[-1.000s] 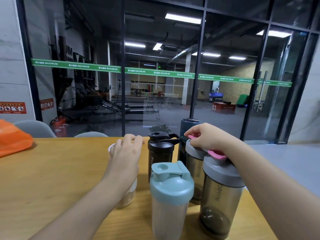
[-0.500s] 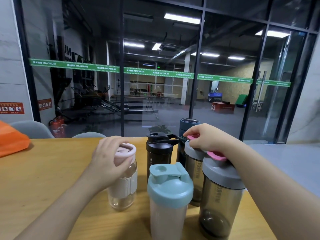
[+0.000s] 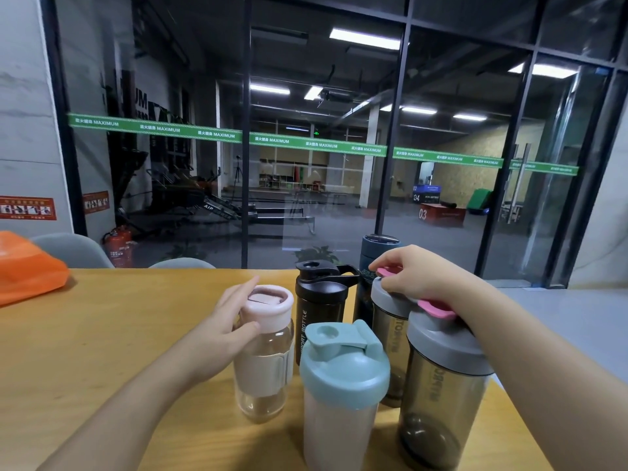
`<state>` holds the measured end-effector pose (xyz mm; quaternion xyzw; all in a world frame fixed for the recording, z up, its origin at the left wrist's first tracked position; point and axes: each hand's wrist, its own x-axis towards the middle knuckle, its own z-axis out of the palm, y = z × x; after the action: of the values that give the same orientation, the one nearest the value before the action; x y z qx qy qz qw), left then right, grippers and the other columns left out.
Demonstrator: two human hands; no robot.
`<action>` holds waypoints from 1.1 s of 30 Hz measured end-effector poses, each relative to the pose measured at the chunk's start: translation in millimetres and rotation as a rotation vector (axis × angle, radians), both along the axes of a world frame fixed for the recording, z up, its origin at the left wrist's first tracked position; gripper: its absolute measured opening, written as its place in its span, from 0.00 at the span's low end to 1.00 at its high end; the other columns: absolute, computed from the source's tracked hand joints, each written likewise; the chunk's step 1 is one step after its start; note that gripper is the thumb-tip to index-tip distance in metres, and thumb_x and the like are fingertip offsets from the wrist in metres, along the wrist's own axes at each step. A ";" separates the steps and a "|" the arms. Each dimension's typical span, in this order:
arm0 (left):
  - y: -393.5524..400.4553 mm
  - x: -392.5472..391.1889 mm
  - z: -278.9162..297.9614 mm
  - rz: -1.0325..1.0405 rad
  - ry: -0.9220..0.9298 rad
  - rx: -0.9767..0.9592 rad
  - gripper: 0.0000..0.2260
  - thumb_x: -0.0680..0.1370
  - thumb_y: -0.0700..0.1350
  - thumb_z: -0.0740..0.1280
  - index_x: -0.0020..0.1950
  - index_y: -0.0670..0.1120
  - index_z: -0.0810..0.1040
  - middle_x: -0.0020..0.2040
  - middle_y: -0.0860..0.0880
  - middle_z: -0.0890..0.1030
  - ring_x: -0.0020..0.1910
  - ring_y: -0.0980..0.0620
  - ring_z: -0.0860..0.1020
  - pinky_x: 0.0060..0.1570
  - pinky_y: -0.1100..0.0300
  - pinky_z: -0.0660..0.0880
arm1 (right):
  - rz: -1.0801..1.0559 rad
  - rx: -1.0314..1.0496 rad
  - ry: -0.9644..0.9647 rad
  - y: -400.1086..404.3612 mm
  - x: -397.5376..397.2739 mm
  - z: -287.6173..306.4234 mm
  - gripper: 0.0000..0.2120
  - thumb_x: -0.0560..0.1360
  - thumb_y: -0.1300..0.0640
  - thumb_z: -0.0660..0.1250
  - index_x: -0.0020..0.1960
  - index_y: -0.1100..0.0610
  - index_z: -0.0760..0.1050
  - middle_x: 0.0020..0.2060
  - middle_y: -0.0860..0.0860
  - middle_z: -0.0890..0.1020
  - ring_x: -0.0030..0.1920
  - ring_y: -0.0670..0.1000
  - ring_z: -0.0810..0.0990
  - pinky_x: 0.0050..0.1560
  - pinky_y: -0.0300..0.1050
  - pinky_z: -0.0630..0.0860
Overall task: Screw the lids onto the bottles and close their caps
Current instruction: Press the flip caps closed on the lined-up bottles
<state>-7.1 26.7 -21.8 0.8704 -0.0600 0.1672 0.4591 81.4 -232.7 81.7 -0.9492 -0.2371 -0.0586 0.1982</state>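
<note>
Loosely, left hand (image 3: 226, 329) fingers (image 3: 238, 292) flank the pink lid (image 3: 268, 305).

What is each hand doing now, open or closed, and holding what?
Left hand: open, fingers loosely beside the pink-lidded bottle, not gripping it.
Right hand: closed on the pink cap of the rear grey-lidded bottle.
</note>
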 end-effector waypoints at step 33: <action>-44.2 30.8 7.0 0.041 -0.089 0.042 0.26 0.73 0.47 0.71 0.70 0.54 0.68 0.64 0.57 0.72 0.55 0.64 0.73 0.58 0.62 0.71 | -0.111 0.106 0.019 4.3 -2.1 0.7 0.16 0.76 0.56 0.59 0.56 0.66 0.76 0.51 0.62 0.82 0.50 0.60 0.80 0.54 0.55 0.75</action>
<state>23.6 -17.5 -14.8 0.8725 -0.0658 0.2139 0.4343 79.3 -228.4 82.4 -0.9496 -0.1789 -0.0731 0.2466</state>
